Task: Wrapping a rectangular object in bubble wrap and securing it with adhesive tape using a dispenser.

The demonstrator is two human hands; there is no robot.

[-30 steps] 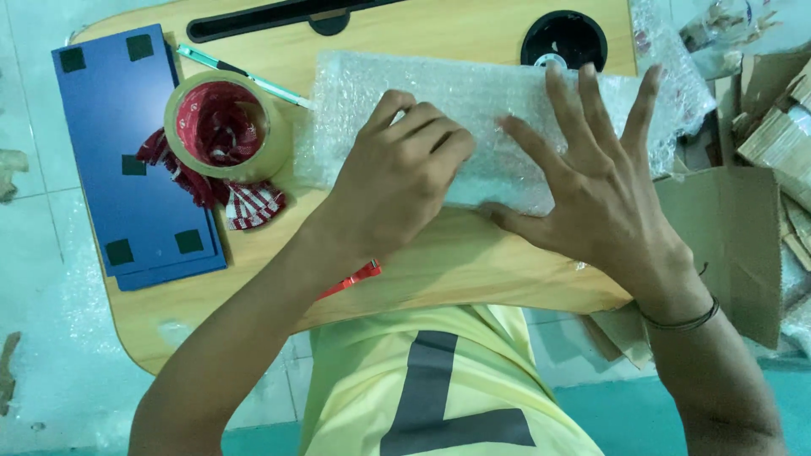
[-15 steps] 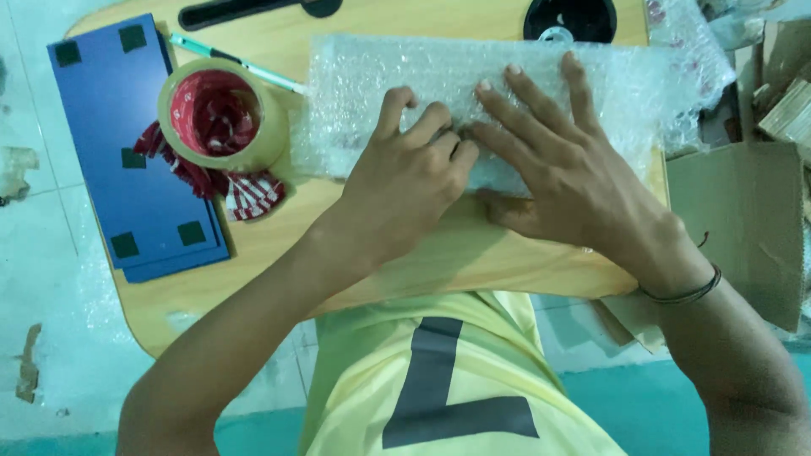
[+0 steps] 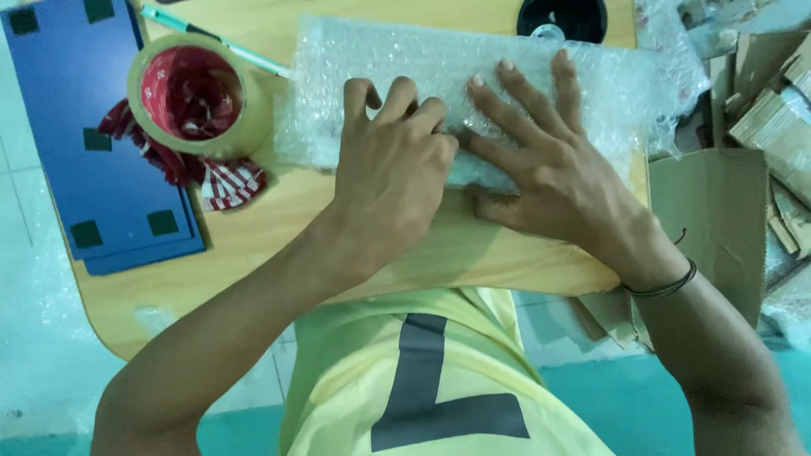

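Observation:
A long bundle wrapped in clear bubble wrap [image 3: 397,59] lies across a light wooden lap table [image 3: 279,228]. My left hand [image 3: 393,169] rests on the bundle's near edge, fingers curled and pressing into the wrap. My right hand [image 3: 545,165] lies flat on the bundle beside it, fingers spread toward the far side, thumb on the wood. The two hands touch at the middle of the bundle. What is inside the wrap is hidden.
A roll of tan tape [image 3: 196,97] sits on red-and-white cloth [image 3: 224,181] at the left. Blue flat panels [image 3: 93,135] lie at the table's left edge, with a teal pen [image 3: 215,40] behind the tape. Cardboard pieces [image 3: 718,219] lie on the floor at right.
My right hand has slid left along the bundle until it meets my left hand. The view has moved closer to the table.

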